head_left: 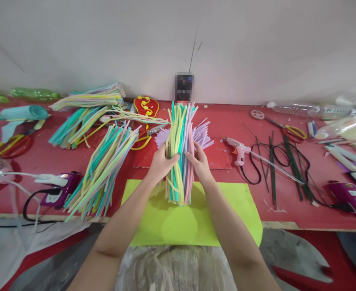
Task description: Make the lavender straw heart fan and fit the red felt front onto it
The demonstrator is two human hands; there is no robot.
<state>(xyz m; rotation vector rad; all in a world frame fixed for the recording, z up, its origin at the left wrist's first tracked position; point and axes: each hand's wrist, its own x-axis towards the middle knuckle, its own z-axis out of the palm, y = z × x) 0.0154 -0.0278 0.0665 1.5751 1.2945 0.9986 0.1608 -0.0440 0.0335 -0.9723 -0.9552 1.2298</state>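
Both my hands grip one thick bundle of pastel straws (180, 133), held upright with its lower ends resting on a lime-green sheet (226, 214). My left hand (160, 162) wraps the bundle's left side, fingers curled round it. My right hand (199, 162) clasps the right side at the same height. The straws are yellow, teal, pink and lilac. Behind the bundle lies a fan of short lilac straws (202, 136) on a red board (218, 158).
Loose straw piles lie at the left (105, 165) and back left (87, 106). A white glue gun (239, 150) with black cord, green wires (290, 155), yellow-handled scissors (288, 130) and a purple device (347, 194) lie to the right. Another purple device (63, 186) sits front left.
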